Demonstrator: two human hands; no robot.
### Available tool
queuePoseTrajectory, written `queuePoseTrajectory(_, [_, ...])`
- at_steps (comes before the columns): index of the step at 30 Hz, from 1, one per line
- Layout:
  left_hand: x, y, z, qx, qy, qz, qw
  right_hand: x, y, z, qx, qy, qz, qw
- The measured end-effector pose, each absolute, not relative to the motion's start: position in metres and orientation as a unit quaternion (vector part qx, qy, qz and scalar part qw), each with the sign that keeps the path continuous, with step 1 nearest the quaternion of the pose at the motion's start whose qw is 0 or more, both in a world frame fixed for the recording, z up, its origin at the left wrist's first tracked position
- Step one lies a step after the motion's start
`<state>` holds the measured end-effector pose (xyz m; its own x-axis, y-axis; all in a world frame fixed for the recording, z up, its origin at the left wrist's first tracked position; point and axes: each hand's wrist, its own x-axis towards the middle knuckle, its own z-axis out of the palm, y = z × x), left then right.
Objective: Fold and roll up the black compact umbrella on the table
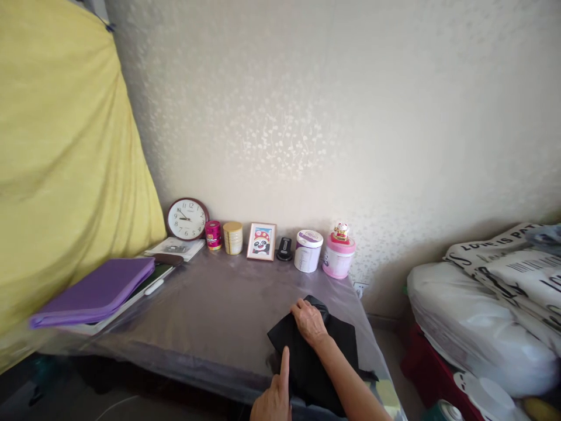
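A black cloth or soft bag [302, 356], with creases and a slack edge, lies over the front right part of the table [210, 310]. My right hand [309, 320] is closed on its upper part, with fingers bent over a bunched fold. At the lower left edge of the cloth is my left hand [274, 394]. One digit points straight up along that edge while the other fingers curl, partly out of sight. The cloth's underside and whatever it may contain are hidden.
Along the wall stand a clock [188, 218], a pink tin [213, 235], a yellow-lidded jar [233, 238], a panda picture frame [262, 241], a white tub [308, 251] and a pink tub [339, 257]. A purple folder [96, 292] lies left; bulky bags [473, 316] are right.
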<state>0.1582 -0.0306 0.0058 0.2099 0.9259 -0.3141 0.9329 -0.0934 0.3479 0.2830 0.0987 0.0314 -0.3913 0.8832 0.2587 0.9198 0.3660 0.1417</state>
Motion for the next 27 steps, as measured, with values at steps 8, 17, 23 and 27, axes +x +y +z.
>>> queuePoseTrajectory(8, [0.159,-0.028,0.024,0.759,0.602,-0.050,0.244,0.284,0.091,0.037,-0.529,-0.831,-0.110,0.132])
queuePoseTrajectory(17, [0.166,-0.020,0.003,0.745,0.609,-0.043,0.267,0.304,0.051,0.027,-0.441,-0.855,-0.020,0.273])
queuePoseTrajectory(23, [0.168,-0.017,-0.002,0.730,0.619,-0.041,0.286,0.322,0.084,0.017,-0.467,-0.841,-0.028,0.271])
queuePoseTrajectory(27, [0.168,-0.016,-0.007,0.719,0.630,-0.045,0.291,0.333,0.108,0.015,-0.483,-0.836,-0.034,0.258])
